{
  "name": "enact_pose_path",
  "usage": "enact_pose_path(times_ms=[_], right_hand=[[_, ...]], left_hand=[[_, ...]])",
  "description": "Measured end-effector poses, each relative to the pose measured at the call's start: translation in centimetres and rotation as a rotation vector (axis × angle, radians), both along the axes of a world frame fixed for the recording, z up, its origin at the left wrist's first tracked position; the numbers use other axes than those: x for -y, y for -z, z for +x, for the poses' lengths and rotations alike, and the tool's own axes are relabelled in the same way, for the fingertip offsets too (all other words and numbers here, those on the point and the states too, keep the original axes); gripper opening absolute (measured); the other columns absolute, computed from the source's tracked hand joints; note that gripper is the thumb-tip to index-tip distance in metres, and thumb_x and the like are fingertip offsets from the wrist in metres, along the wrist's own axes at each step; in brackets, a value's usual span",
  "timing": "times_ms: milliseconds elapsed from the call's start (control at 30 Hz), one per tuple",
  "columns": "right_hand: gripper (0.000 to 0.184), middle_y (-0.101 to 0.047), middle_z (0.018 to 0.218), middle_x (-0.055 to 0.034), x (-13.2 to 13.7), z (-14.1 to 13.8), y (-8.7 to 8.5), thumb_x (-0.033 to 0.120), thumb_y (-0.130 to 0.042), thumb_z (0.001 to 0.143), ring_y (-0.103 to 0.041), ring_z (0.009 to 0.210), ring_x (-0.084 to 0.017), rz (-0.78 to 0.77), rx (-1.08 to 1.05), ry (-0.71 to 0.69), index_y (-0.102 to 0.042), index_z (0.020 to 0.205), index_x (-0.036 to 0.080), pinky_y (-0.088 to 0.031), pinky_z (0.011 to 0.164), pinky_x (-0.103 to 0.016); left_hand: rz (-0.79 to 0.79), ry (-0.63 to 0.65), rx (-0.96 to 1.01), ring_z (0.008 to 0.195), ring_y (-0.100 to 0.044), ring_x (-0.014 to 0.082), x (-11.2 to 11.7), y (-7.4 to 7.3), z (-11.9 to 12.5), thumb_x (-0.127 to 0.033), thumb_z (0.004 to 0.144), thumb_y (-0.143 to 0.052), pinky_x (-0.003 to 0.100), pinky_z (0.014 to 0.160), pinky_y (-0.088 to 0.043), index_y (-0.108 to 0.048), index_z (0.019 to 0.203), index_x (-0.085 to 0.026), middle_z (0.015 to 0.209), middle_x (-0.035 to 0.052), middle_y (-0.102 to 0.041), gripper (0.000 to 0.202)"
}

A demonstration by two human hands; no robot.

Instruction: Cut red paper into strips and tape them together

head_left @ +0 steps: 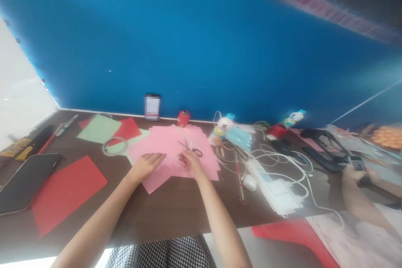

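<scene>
Several pink paper sheets (176,167) lie in a loose overlapping stack in front of me. My left hand (147,166) rests flat on the left part of the stack, fingers stretched out. Over the right part, my right hand (189,161) has its fingers curled together; what they hold, if anything, is hidden. Just beyond that hand are dark-handled scissors (197,152) with their blades apart, pointing away and left. The hand overlaps part of them, and I cannot tell whether it grips them.
Left lie green paper (99,129), a tape roll (114,146), a red sheet (70,190) and a dark tablet-like device (27,180). A red container (184,118) stands behind. Right are a glue bottle (222,127), tangled cables and a power strip (260,180). A co-worker's hand (353,174) holds a phone.
</scene>
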State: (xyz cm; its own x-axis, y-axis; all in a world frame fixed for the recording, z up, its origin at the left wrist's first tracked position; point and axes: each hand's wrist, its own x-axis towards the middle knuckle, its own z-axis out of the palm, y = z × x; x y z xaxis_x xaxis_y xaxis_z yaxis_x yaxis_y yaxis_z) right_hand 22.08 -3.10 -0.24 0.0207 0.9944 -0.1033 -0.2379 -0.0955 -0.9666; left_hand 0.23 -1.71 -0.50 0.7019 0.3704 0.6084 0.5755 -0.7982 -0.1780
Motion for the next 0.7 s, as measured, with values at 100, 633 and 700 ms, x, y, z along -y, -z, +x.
enact_pose_path(times_ms=[100,633,700], right_hand=[[0.025,-0.057,0.051,0.0018,0.5,-0.2,-0.4,0.037,-0.073,0.059,-0.046,0.039,-0.006,-0.006,0.055,-0.051,-0.063,0.065,0.015,-0.030,0.036,-0.018],[0.017,-0.067,0.071,-0.0040,0.6,0.9,-0.9,0.030,-0.068,0.062,-0.060,0.064,-0.016,0.155,0.457,0.057,-0.069,0.074,0.017,-0.047,0.063,-0.030],[0.013,-0.067,0.072,-0.0040,0.5,1.6,-0.7,0.028,-0.067,0.062,-0.060,0.069,-0.018,0.172,0.481,0.101,-0.068,0.070,0.018,-0.046,0.068,-0.031]], left_hand=[[-0.057,0.003,0.013,0.083,-0.063,0.0203,0.0,0.0,-0.1,-0.004,0.084,-0.037,0.031,0.063,-0.050,-0.047,0.117,-0.015,0.103,0.0123,-0.063,0.036],[-0.527,-0.216,-0.009,0.116,-0.044,0.0285,-0.2,0.7,-0.6,-0.025,0.081,-0.042,0.045,0.095,-0.035,-0.040,0.127,-0.014,0.129,0.0158,-0.047,0.048],[-0.592,-0.187,-0.071,0.123,-0.037,0.0298,-0.2,0.8,-0.9,-0.032,0.081,-0.043,0.050,0.098,-0.029,-0.042,0.124,-0.019,0.134,0.0137,-0.041,0.045]])
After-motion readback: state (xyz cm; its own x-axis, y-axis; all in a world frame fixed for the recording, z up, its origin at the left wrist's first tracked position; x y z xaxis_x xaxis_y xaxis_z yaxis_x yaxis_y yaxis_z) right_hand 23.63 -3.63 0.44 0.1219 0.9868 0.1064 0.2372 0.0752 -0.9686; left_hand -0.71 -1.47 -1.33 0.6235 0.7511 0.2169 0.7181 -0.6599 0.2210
